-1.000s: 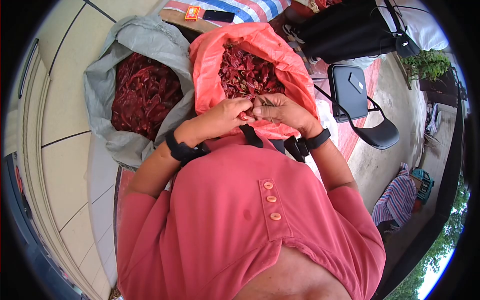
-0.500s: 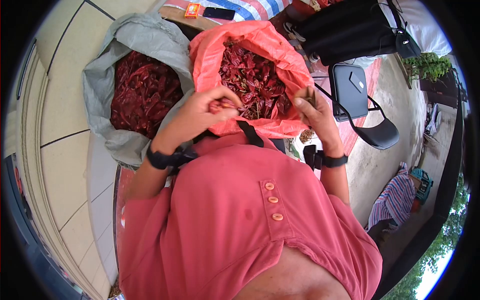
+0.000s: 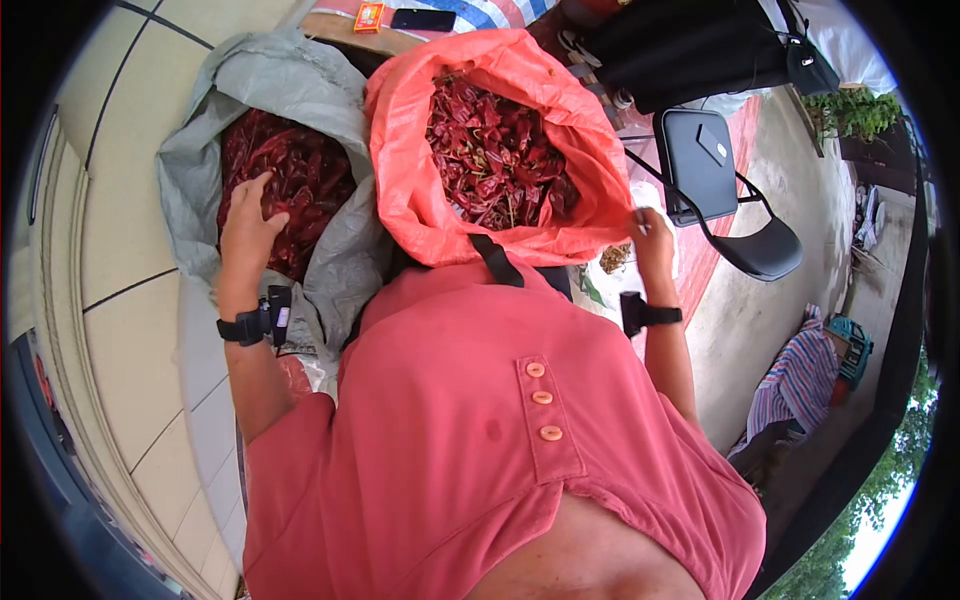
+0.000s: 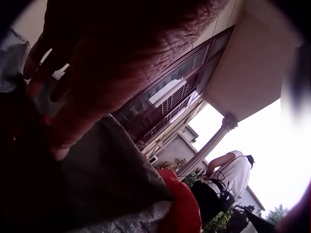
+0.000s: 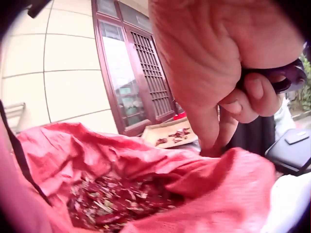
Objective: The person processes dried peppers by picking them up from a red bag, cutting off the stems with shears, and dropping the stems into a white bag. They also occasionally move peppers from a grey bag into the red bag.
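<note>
In the head view my left hand (image 3: 248, 232) reaches over the grey sack (image 3: 310, 85), fingers apart above the dark red dried chillies (image 3: 318, 205) inside. Its spread fingers show dark against the sack in the left wrist view, holding nothing visible. On the other side, my right hand (image 3: 652, 245) is beside the right rim of the red sack (image 3: 400, 205). The right wrist view shows its fingers curled round the dark purple loop handle of scissors (image 5: 292, 76); the blades are mostly hidden. More chillies (image 3: 490, 150), with bits of stem, fill the red sack.
A black folding chair (image 3: 695, 150) stands right of the red sack. Behind the sacks lie a phone (image 3: 423, 19) and an orange box (image 3: 368, 17). A person (image 4: 235, 177) stands beyond. A shallow tray (image 5: 153, 132) bears several chillies.
My hands have moved apart. The left hand carried chillies from the red sack to the grey one and let go of them. The right hand drew back to the red sack's right edge.
</note>
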The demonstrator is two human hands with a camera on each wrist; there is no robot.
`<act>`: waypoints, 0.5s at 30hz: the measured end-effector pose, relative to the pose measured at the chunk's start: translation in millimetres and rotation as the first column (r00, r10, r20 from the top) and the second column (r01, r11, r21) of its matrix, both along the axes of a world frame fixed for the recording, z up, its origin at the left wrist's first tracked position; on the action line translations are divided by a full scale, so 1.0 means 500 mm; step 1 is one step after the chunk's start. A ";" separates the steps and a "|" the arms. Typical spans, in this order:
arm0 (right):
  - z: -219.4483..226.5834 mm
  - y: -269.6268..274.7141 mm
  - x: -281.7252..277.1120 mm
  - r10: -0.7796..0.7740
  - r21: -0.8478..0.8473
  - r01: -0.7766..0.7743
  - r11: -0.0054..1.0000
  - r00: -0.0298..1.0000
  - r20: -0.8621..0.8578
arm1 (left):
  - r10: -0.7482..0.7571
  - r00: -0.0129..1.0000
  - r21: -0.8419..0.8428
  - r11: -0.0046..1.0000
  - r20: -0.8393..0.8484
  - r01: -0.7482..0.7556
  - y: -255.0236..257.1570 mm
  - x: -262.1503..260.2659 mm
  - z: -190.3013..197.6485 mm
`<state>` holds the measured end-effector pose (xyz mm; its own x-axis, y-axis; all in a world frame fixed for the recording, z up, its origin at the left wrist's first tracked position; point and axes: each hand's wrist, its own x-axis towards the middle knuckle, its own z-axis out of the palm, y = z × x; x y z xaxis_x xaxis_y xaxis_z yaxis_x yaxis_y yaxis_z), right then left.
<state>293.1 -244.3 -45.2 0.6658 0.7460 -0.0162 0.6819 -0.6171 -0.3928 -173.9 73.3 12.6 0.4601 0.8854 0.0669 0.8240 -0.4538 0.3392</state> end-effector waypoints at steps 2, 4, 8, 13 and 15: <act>-0.049 0.060 -0.044 0.077 0.015 -0.075 0.997 0.982 -0.172 | 0.054 0.999 -0.194 0.980 0.004 -0.052 0.005 0.027 0.011; -0.106 0.117 -0.088 0.194 -0.017 -0.206 0.979 0.945 -0.263 | 0.043 0.999 -0.092 0.995 -0.031 -0.046 0.001 0.062 0.016; -0.207 0.195 -0.166 0.327 -0.186 -0.422 0.887 0.860 -0.392 | 0.000 0.992 -0.007 1.000 0.126 0.001 -0.026 0.132 0.040; -0.283 0.209 -0.191 0.405 -0.342 -0.507 0.791 0.854 -0.328 | -0.040 0.979 0.033 0.999 0.201 0.034 -0.072 0.171 0.067; -0.273 0.202 -0.173 0.309 -0.283 -0.433 0.856 0.867 -0.391 | -0.045 0.964 0.017 0.999 0.261 0.042 -0.082 0.169 0.070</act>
<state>206.3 -143.5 -181.7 0.2505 0.8378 -0.4851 0.7612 -0.4801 -0.4361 -89.3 32.3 47.6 0.4636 0.8632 0.2001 0.6865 -0.4926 0.5348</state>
